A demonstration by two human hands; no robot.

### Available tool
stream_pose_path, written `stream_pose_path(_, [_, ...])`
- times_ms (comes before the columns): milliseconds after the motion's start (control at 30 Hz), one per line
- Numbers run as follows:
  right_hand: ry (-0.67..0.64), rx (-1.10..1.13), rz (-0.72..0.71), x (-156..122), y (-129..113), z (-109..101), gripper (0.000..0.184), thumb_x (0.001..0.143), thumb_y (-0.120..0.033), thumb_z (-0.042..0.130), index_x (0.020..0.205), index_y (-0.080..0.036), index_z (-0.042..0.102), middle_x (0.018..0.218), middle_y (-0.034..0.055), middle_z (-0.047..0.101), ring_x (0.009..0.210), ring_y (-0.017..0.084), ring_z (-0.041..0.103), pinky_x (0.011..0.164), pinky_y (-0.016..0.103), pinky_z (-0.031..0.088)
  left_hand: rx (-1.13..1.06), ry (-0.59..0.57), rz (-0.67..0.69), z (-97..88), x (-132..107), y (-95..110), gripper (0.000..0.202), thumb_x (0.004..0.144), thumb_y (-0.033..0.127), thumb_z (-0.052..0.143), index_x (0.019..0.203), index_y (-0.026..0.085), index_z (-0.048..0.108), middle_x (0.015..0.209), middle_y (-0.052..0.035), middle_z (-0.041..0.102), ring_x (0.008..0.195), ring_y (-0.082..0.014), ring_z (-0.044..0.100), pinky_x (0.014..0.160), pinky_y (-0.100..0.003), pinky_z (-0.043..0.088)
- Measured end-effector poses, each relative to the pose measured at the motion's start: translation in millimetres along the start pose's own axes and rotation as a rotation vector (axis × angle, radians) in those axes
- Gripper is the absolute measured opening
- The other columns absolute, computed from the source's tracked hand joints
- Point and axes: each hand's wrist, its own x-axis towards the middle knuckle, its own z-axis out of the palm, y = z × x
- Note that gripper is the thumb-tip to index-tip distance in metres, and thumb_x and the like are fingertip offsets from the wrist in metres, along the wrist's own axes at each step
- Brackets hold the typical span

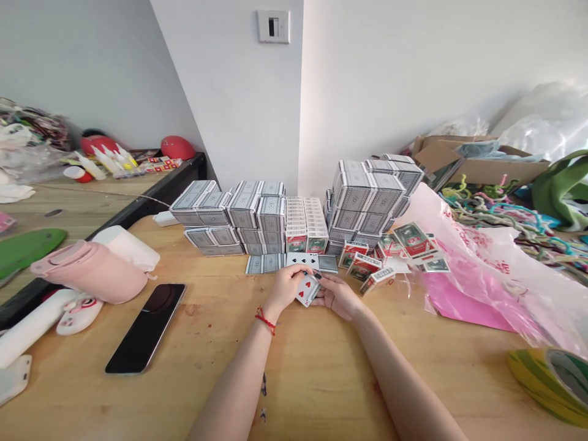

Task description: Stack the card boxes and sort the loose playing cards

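My left hand and my right hand meet over the table. Between them are playing cards, tilted, with red hearts on the face toward me. Fingers of both hands close on the cards' edges. Just beyond, a face-up card with black spades lies among face-down grey-backed cards. Behind these stand rows of card boxes, flanked by stacked grey-patterned card decks on the left and a taller stack on the right. Loose red and green card boxes lie right of my hands.
At left lie a black phone, a pink bottle and a white mouse-like item. Pink and clear plastic covers the right side, with a roll of yellow-green tape nearer me. A cardboard box sits behind.
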Motion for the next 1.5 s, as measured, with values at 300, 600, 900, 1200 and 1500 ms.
stream_pose_path(300, [-0.104,-0.066,0.009,-1.5,1.6,-0.5,0.022,0.074,-0.029,0.064,0.087,-0.012,0.059,0.075,0.0071,0.067,0.077,0.019,0.065,0.073,0.039,0.051,-0.005,-0.030,0.051,7.2,-0.9,-5.3,0.023,0.071,0.011,0.039,0.070,0.019,0.061,0.080,-0.0016,0.065,0.079,-0.0158,0.058,0.075,-0.027,0.043])
stream_pose_path(600, [-0.116,-0.137,-0.039,0.6,5.6,0.5,0.029,0.071,-0.036,0.065,0.089,-0.014,0.062,0.079,0.0071,0.067,0.078,0.018,0.064,0.073,0.036,0.050,-0.200,-0.012,-0.073,6.6,-6.0,5.8,0.027,0.077,0.029,0.043,0.091,0.017,0.063,0.076,-0.0043,0.065,0.070,-0.0160,0.057,0.065,-0.025,0.043])
stream_pose_path(900, [-0.082,-0.139,-0.090,2.2,7.7,3.8,0.025,0.071,-0.033,0.066,0.087,-0.014,0.063,0.078,0.0047,0.065,0.075,0.017,0.063,0.071,0.033,0.051,0.175,0.062,0.046,11.8,-6.1,3.5,0.035,0.075,0.035,0.050,0.047,0.016,0.045,0.044,0.0045,0.035,0.047,-0.0082,0.033,0.046,-0.021,0.022])
stream_pose_path(1200, [-0.044,-0.155,-0.121,4.5,10.9,1.7,0.025,0.069,-0.034,0.067,0.086,-0.015,0.064,0.076,0.0037,0.064,0.072,0.017,0.063,0.070,0.035,0.051,0.164,0.007,0.080,9.5,-5.1,2.5,0.034,0.078,0.036,0.046,0.049,0.016,0.047,0.047,0.0032,0.038,0.049,-0.0091,0.035,0.048,-0.022,0.023])
stream_pose_path(1500, [0.003,-0.179,-0.169,6.0,15.5,-0.1,0.025,0.069,-0.036,0.067,0.081,-0.015,0.066,0.075,0.0040,0.064,0.072,0.018,0.062,0.069,0.036,0.052,0.271,-0.031,0.091,8.7,-3.2,0.3,0.038,0.081,0.037,0.043,0.051,0.015,0.050,0.046,0.0038,0.038,0.048,-0.0082,0.034,0.048,-0.020,0.025])
